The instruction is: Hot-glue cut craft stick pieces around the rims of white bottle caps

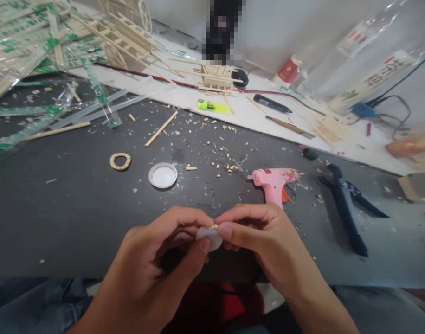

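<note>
Between thumb and fingers, my left hand grips a small round whitish disc just over the table's front edge. My right hand pinches a tiny piece of wood against the disc's upper rim. Fingertips cover part of both. Beyond the hands lie a white round lid and a ring of small wood pieces. A pink hot glue gun lies just past my right hand, its nozzle pointing left. Several small cut wood bits are scattered in the middle.
Dark pliers-like cutters lie at right. A yellow-green lighter, a black pen and a craft knife lie farther back. Plastic-wrapped sticks and a wooden stick model fill the back left. A large bottle is at right.
</note>
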Demonstrator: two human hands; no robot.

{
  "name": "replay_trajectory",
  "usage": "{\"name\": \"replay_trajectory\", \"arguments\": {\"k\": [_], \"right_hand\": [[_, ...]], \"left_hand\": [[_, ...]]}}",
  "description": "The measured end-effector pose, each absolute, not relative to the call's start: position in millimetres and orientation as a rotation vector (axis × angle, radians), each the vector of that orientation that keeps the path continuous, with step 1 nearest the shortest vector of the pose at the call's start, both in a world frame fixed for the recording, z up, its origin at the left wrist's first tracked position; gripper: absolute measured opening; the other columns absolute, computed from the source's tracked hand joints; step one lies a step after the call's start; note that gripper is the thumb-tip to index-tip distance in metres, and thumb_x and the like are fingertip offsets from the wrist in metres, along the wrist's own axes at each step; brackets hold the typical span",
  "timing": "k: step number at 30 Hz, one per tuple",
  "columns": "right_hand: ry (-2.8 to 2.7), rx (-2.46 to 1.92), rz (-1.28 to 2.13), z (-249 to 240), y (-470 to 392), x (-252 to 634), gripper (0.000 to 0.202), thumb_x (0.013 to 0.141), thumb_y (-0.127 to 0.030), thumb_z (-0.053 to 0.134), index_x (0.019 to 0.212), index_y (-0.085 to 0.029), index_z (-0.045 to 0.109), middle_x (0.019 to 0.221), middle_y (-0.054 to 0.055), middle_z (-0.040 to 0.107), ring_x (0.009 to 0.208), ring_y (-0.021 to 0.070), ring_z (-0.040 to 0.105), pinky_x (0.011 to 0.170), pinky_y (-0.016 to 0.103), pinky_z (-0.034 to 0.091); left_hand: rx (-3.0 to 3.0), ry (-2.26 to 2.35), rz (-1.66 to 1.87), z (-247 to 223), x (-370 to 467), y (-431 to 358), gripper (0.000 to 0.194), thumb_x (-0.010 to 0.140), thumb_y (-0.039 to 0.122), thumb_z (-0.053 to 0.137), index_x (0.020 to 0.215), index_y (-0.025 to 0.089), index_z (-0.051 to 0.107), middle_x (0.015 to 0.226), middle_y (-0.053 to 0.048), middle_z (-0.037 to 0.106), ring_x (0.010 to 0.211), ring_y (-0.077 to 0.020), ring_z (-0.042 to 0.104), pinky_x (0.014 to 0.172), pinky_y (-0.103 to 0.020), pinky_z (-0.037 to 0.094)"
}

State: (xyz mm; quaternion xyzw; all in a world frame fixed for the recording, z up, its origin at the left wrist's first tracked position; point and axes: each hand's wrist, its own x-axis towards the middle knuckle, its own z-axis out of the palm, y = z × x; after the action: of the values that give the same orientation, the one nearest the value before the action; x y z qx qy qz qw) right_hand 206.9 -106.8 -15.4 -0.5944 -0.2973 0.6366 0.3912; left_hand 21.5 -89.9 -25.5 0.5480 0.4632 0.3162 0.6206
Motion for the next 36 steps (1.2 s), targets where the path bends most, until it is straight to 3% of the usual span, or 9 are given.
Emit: {"name": "replay_trajectory", "arguments": {"k": [8, 14, 22, 36], "right_hand": [[-0.719, -1.438, 1.658, -16, -107, 208, 0.011, 0.069, -0.025, 0.094, 0.077, -0.027, 0.087, 0.064, -0.003, 0.072, 0.059, 0.0075, 0.056, 0.056, 0.017, 0.043], [-0.753, -1.385, 1.539, -22, -114, 206, 0.012, 0.082, -0.037, 0.088, 0.087, -0.027, 0.086, 0.070, -0.001, 0.073, 0.066, 0.0109, 0.061, 0.062, 0.020, 0.048], [-0.818, -1.305, 1.429, -25, -116, 201, 0.005, 0.081, -0.032, 0.089, 0.083, -0.029, 0.086, 0.080, 0.001, 0.077, 0.071, 0.0142, 0.067, 0.065, 0.024, 0.054], [-0.900, -1.332, 1.418, -25, -114, 204, 0.004, 0.083, -0.028, 0.087, 0.083, -0.032, 0.087, 0.081, 0.000, 0.074, 0.074, 0.0121, 0.067, 0.065, 0.021, 0.050]], "left_hand": [[1.216, 1.089, 0.745, -27, 21, -92, 0.005, 0.091, 0.031, 0.072, 0.096, 0.029, 0.073, 0.081, 0.005, 0.080, 0.072, -0.0144, 0.080, 0.069, -0.017, 0.065], [1.215, 1.083, 0.743, -27, 20, -91, 0.010, 0.091, 0.031, 0.075, 0.100, 0.029, 0.073, 0.081, 0.004, 0.081, 0.071, -0.0157, 0.080, 0.068, -0.019, 0.066], [1.161, 1.062, 0.750, -28, 21, -94, 0.014, 0.092, 0.031, 0.075, 0.106, 0.033, 0.074, 0.082, 0.007, 0.080, 0.071, -0.0118, 0.079, 0.069, -0.014, 0.064], [1.145, 1.070, 0.763, -26, 23, -95, 0.012, 0.092, 0.030, 0.074, 0.102, 0.036, 0.075, 0.083, 0.010, 0.080, 0.071, -0.0095, 0.078, 0.068, -0.012, 0.061]]}}
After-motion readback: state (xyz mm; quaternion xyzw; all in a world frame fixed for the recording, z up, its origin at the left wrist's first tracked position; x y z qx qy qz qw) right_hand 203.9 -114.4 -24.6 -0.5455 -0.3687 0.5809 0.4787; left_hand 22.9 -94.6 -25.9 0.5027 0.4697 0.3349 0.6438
